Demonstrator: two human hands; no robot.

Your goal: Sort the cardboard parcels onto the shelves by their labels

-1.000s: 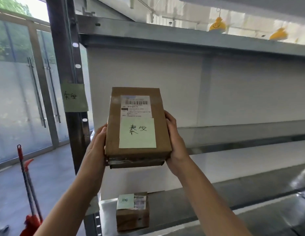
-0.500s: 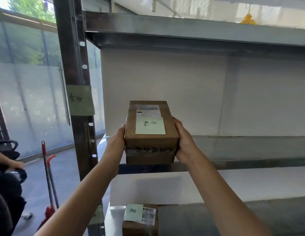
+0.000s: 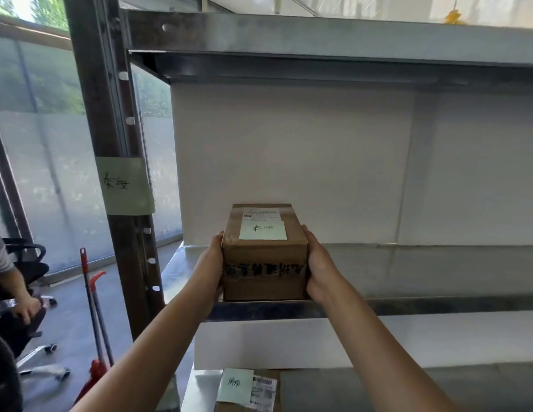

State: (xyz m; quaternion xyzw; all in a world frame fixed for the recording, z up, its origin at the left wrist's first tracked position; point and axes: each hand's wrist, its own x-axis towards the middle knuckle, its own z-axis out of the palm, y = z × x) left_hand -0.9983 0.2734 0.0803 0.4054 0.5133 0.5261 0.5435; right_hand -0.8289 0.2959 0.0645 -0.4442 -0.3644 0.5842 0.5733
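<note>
Cardboard parcel (image 3: 264,263) sits between the two hands at the front lip of the metal shelf (image 3: 437,272). Its lower edge is level with the lip, so it looks set down or very nearly; whether its full weight is on the shelf cannot be told. It is held label-up, with the pale handwritten slip (image 3: 262,230) on top facing the wearer. The likely reason is to compare the slip with the green note (image 3: 124,185) taped to the upright post (image 3: 107,114), up and to the left of the left hand. The two scripts look alike, so this appears to be the right tier. Left hand (image 3: 213,260) clasps the parcel's left side and right hand (image 3: 318,269) the right side, palms flat against the cardboard and fingers wrapped forward along it. Both forearms reach up and forward, roughly parallel, wrists about level with the shelf lip. Below the hands, on the next shelf down (image 3: 408,388), lies a second parcel (image 3: 259,394) bearing a different slip. A push deeper seems the next move.
</note>
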